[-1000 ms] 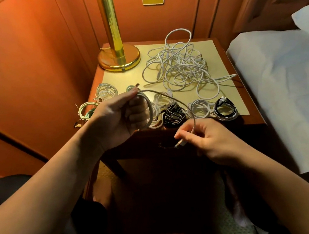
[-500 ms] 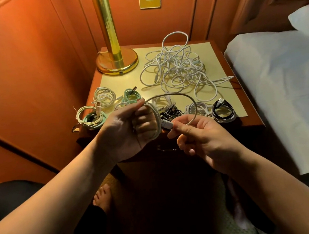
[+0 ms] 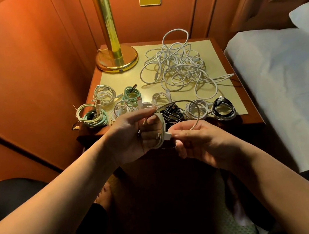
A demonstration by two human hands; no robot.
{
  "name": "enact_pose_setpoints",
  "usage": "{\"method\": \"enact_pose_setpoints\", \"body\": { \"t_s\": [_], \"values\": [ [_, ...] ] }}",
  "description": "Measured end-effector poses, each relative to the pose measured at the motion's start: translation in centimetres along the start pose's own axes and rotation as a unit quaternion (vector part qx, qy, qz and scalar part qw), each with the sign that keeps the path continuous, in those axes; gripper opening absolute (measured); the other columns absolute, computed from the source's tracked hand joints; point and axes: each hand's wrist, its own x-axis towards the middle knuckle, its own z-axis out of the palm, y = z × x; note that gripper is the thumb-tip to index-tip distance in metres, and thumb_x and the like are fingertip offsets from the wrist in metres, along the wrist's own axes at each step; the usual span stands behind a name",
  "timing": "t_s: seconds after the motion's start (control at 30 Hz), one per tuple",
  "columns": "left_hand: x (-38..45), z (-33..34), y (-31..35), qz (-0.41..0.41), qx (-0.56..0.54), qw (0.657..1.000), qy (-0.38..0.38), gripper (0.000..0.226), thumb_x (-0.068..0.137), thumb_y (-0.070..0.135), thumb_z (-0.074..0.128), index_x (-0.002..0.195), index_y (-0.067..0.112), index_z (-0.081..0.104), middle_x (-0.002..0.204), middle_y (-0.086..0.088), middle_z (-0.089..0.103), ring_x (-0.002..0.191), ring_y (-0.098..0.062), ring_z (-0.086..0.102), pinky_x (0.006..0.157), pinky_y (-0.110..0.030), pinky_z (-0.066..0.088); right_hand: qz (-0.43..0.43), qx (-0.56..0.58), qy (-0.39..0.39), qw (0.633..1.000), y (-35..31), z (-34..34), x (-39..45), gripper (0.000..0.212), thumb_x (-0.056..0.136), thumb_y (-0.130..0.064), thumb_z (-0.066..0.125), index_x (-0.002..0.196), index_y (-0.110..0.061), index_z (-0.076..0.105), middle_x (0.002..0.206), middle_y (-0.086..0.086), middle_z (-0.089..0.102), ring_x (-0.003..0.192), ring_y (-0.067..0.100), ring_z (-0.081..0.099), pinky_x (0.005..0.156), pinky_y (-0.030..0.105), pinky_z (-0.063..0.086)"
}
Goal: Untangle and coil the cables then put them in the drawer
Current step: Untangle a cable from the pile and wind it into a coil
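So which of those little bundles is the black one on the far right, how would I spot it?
Start at the brass lamp base on the nightstand, then run along the front edge toward the bed. The last bundle in that row is the black coil. A white coil sits beside it; the other black one lies nearer the hands.

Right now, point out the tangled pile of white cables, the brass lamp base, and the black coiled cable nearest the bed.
tangled pile of white cables (image 3: 179, 68): head view, on the dense middle of the heap.
brass lamp base (image 3: 117, 61): head view, on the round foot.
black coiled cable (image 3: 224, 108): head view, on the coil's loops.
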Motion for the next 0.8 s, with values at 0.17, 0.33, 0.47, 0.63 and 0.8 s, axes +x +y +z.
{"method": "enact_pose_setpoints", "body": {
  "t_s": [0.17,0.33,0.47,0.63,0.8],
  "values": [
    [0.0,-0.2,-0.2,0.003,0.057,0.998,0.017,0.045,0.099,0.031,0.042,0.057,0.016,0.048,0.057,0.004,0.024,0.045,-0.007,0.028,0.044,-0.021,0.023,-0.022,-0.033,0.0,0.999,0.7,0.3,0.5,0.012,0.087,-0.017,0.071,0.097,-0.01,0.074,0.077,0.002,0.063,0.068,0.006,0.058,0.065,0.021,0.05],
    [-0.1,0.3,-0.7,0.051,0.179,0.982,0.026,0.042,0.102,0.032,0.04,0.071,0.014,0.017,0.064,-0.009,0.013,0.053,-0.016,0.031,0.057,-0.031,0.027,-0.044,-0.043,0.007,0.998,1.4,0.5,0.8,0.013,0.095,-0.013,0.069,0.104,-0.004,0.072,0.081,0.004,0.063,0.07,0.006,0.058,0.063,0.021,0.05],
    [0.0,0.4,-0.8,0.102,0.214,0.97,0.061,0.039,0.1,0.028,0.047,0.066,0.01,0.041,0.059,-0.002,0.022,0.051,-0.016,0.029,0.052,-0.029,0.028,0.023,0.028,-0.004,0.999,0.9,0.7,0.8,0.027,0.08,-0.018,0.058,0.104,-0.01,0.067,0.078,0.003,0.056,0.067,0.013,0.052,0.065,0.03,0.055],
    [-0.1,0.6,-1.6,0.141,0.25,0.955,0.071,0.042,0.102,0.025,0.048,0.063,0.009,0.05,0.056,-0.007,0.046,0.044,-0.014,0.04,0.042,-0.023,0.031,0.051,-0.102,-0.033,0.993,0.8,1.3,0.0,0.037,0.093,-0.034,0.072,0.119,-0.015,0.055,0.103,0.019,0.074,0.076,0.026,0.071,0.054,0.032,0.059],
    [0.3,0.6,-2.3,0.161,0.26,0.95,0.063,0.038,0.099,0.032,0.05,0.066,0.013,0.049,0.059,-0.008,0.046,0.054,-0.021,0.035,0.048,-0.029,0.028,0.016,-0.096,0.069,0.993,1.3,2.4,-0.1,0.041,0.089,-0.01,0.075,0.124,-0.005,0.055,0.096,0.019,0.077,0.071,0.026,0.074,0.059,0.033,0.061]
  ]
}}
